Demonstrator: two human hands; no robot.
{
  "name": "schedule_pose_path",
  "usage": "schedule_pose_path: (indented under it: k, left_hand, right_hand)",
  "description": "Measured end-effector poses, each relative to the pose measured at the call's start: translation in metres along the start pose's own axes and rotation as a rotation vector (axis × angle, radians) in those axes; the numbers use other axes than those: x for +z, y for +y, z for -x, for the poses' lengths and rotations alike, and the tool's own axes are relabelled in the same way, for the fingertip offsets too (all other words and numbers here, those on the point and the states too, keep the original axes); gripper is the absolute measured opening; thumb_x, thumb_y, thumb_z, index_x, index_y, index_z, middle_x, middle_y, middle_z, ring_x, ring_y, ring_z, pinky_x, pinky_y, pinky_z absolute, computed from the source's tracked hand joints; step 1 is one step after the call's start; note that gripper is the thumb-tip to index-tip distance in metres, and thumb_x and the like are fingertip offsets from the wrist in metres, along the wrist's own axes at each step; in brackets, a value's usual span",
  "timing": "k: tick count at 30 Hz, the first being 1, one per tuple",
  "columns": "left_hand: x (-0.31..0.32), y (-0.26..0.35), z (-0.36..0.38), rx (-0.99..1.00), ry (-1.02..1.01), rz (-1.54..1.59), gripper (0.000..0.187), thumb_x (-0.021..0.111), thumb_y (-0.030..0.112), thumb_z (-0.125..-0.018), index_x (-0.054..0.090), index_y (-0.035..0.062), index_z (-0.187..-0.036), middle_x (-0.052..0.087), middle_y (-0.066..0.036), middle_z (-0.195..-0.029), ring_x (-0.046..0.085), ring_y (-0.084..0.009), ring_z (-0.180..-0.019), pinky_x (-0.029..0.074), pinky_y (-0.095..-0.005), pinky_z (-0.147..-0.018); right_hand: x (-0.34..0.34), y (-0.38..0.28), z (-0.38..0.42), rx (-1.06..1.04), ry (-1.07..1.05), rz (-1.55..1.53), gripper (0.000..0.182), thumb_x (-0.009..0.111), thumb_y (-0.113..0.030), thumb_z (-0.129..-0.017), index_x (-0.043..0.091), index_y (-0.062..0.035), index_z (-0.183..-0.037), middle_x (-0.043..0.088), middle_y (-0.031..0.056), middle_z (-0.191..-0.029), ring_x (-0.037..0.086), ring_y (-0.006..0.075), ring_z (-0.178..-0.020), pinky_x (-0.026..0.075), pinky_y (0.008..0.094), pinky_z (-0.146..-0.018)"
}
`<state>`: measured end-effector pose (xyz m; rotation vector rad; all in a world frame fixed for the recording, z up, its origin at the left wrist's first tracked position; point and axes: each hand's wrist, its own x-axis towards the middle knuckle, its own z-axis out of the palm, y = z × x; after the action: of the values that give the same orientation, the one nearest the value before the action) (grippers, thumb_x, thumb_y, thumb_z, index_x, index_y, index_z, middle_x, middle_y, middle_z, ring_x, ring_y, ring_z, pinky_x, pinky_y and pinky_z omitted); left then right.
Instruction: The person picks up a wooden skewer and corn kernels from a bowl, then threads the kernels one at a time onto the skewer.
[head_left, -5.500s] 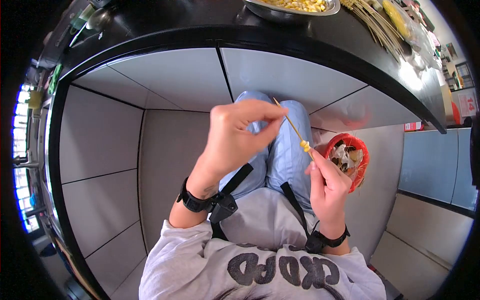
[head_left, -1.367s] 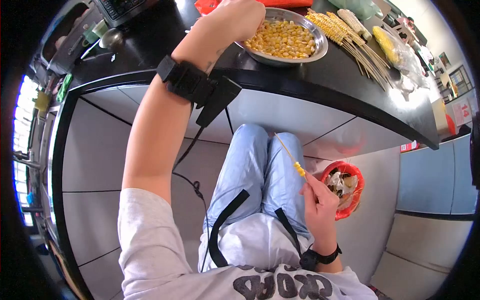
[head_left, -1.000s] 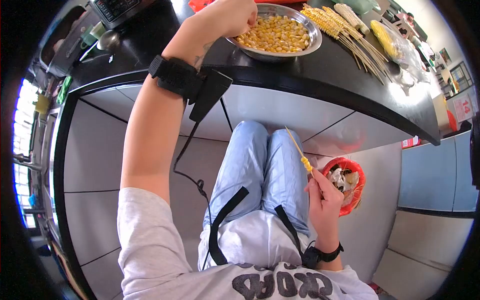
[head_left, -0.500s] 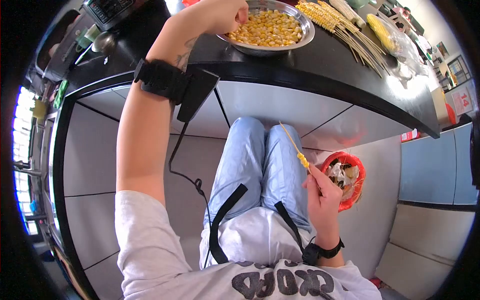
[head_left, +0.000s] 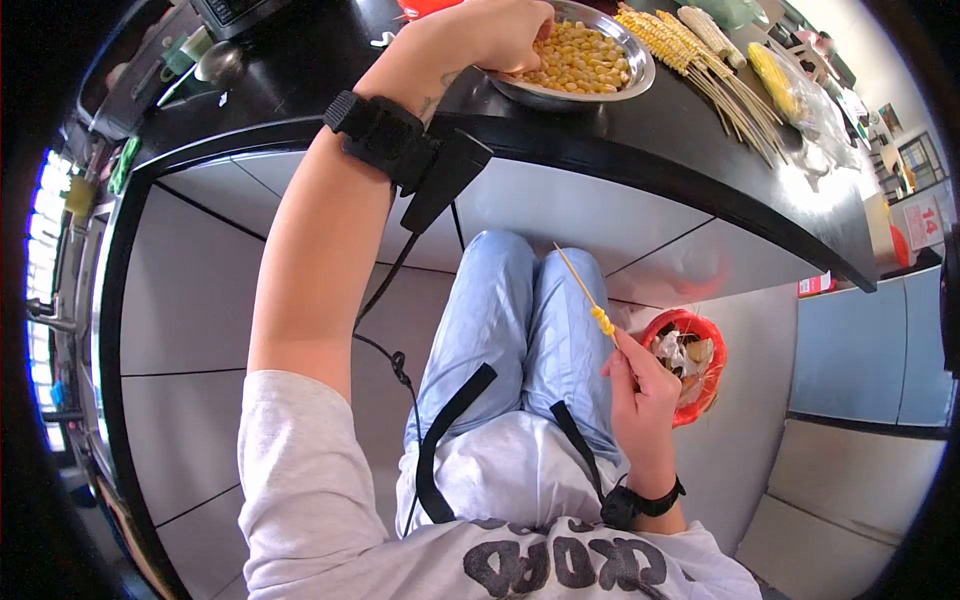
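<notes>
While the right hand [head_left: 645, 385] pinched a thin wooden skewer [head_left: 577, 276] with yellow corn kernels [head_left: 603, 320] over the blue-trousered legs [head_left: 485, 320], the left hand [head_left: 505, 35] curled its fingers inside a round silvery metal bowl [head_left: 643, 72]; its hold I could not tell.

Head camera looks forward and down over the lap [head_left: 490, 315].

Glare whitens the surface [head_left: 812, 192] right of the bowl [head_left: 641, 78]; far left of it, a window [head_left: 43, 270] blows out. Fisheye distortion bends the outer edges.
</notes>
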<state>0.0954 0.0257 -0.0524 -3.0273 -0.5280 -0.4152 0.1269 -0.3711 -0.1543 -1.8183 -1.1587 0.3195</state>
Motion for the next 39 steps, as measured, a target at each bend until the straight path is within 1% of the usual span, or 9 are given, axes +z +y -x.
schedule_pose_path:
  k: [4,10,12,15,19,24,27,32,39]
  left_hand:
    - [-0.010,0.007,-0.006,-0.036,-0.194,0.126,0.043,0.065,0.017,-0.081,0.062,0.0063,-0.123,0.066,-0.014,-0.115,0.062,-0.0263,-0.109,0.049,-0.0366,-0.098]
    - [-0.004,0.001,-0.004,-0.043,0.026,0.471,0.022,0.066,0.017,-0.074,0.072,0.0028,-0.089,0.072,-0.015,-0.093,0.068,-0.0264,-0.092,0.051,-0.0390,-0.088]
    - [0.007,-0.004,-0.008,0.284,0.149,0.262,0.051,0.068,0.024,-0.080,0.058,0.0088,-0.128,0.057,-0.015,-0.130,0.054,-0.0286,-0.122,0.042,-0.0382,-0.107]
    - [0.009,0.009,-0.011,0.231,0.003,0.176,0.067,0.073,0.034,-0.076,0.051,0.0109,-0.135,0.046,-0.014,-0.143,0.046,-0.0301,-0.131,0.033,-0.0381,-0.114]
    - [0.000,0.019,-0.024,0.155,-0.143,0.261,0.070,0.076,0.041,-0.072,0.050,0.0137,-0.131,0.051,-0.012,-0.134,0.050,-0.0296,-0.124,0.036,-0.0395,-0.110]
    - [0.012,0.016,-0.030,0.132,0.001,0.306,0.027,0.068,0.020,-0.076,0.065,0.0036,-0.097,0.065,-0.011,-0.084,0.065,-0.0201,-0.083,0.050,-0.0330,-0.077]
    - [0.010,0.005,-0.031,0.033,0.035,0.212,0.026,0.065,0.016,-0.075,0.067,0.0039,-0.098,0.065,-0.013,-0.081,0.065,-0.0214,-0.079,0.051,-0.0319,-0.074]
    - [0.013,0.030,-0.027,0.262,0.067,0.103,0.065,0.074,0.040,-0.073,0.056,0.0166,-0.130,0.049,-0.011,-0.137,0.045,-0.0305,-0.129,0.029,-0.0440,-0.115]
    - [0.003,0.046,-0.032,0.206,-0.036,0.350,0.058,0.079,0.041,-0.069,0.060,0.0107,-0.114,0.059,-0.010,-0.111,0.057,-0.0258,-0.103,0.044,-0.0369,-0.094]
  right_hand:
    - [0.000,0.000,0.002,-0.012,0.013,-0.004,0.024,0.058,0.000,-0.092,0.065,0.0042,-0.115,0.067,0.0140,-0.077,0.062,0.0159,-0.061,0.048,0.0275,-0.057]
    - [-0.001,0.001,0.002,-0.014,0.018,0.001,0.024,0.059,0.000,-0.091,0.065,0.0045,-0.114,0.067,0.0136,-0.078,0.063,0.0151,-0.062,0.048,0.0270,-0.057]
    - [0.000,0.002,0.002,-0.021,0.022,-0.004,0.024,0.059,0.000,-0.091,0.065,0.0045,-0.114,0.067,0.0135,-0.078,0.063,0.0150,-0.062,0.048,0.0269,-0.057]
    - [0.000,0.002,0.001,-0.025,0.010,-0.015,0.024,0.059,0.001,-0.091,0.065,0.0045,-0.114,0.067,0.0135,-0.078,0.063,0.0147,-0.062,0.048,0.0264,-0.057]
    - [-0.002,0.002,-0.001,-0.031,0.001,0.002,0.024,0.059,0.001,-0.091,0.065,0.0044,-0.115,0.067,0.0130,-0.078,0.061,0.0138,-0.060,0.047,0.0262,-0.056]
    - [-0.002,0.002,0.001,-0.026,0.050,-0.011,0.024,0.059,0.001,-0.091,0.065,0.0044,-0.114,0.067,0.0125,-0.077,0.059,0.0134,-0.058,0.047,0.0262,-0.055]
    - [-0.007,0.001,0.003,0.024,0.036,0.025,0.022,0.056,0.003,-0.092,0.064,0.0077,-0.112,0.065,0.0084,-0.074,0.061,0.0124,-0.065,0.046,0.0237,-0.061]
    - [-0.007,0.004,0.001,0.015,0.042,0.013,0.022,0.056,0.002,-0.092,0.064,0.0081,-0.112,0.066,0.0084,-0.073,0.061,0.0125,-0.064,0.046,0.0235,-0.060]
    - [-0.006,0.003,-0.004,0.000,0.028,0.027,0.025,0.058,0.003,-0.090,0.065,0.0044,-0.114,0.067,0.0120,-0.077,0.063,0.0140,-0.062,0.048,0.0260,-0.058]
